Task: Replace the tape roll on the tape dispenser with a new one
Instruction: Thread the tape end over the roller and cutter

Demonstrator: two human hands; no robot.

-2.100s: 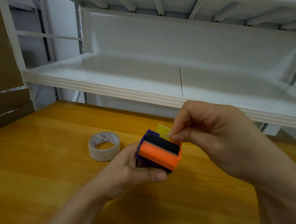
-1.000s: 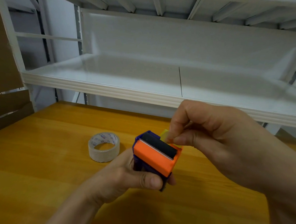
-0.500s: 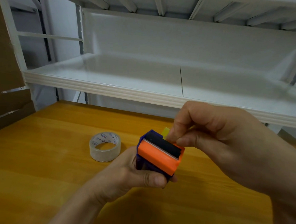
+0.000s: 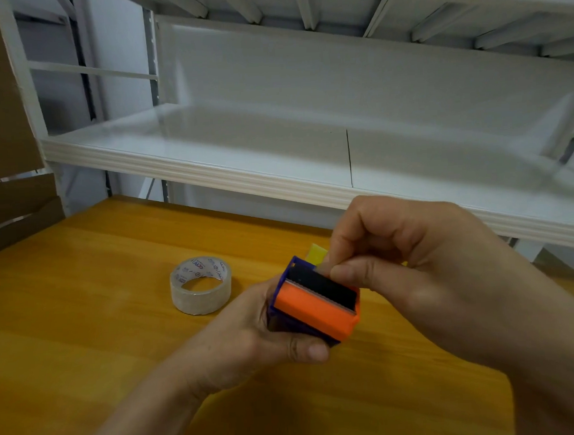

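Observation:
A small tape dispenser (image 4: 312,307) with a blue body, an orange front and a black strip along its top is held above the wooden table (image 4: 85,327). My left hand (image 4: 249,342) grips it from below, thumb across its near side. My right hand (image 4: 414,270) pinches at the dispenser's top right edge with thumb and forefinger; what lies between the fingertips is hidden. A yellow part (image 4: 317,254) shows behind the dispenser. A roll of clear tape (image 4: 201,285) lies flat on the table to the left, apart from both hands.
A white metal shelf (image 4: 243,173) runs across behind the table, its lip overhanging the far edge. Brown cardboard (image 4: 5,139) leans at the far left.
My right thumb and forefinger have shifted slightly along the dispenser's top edge. My left hand has turned the dispenser a little. The tape roll on the table has not moved.

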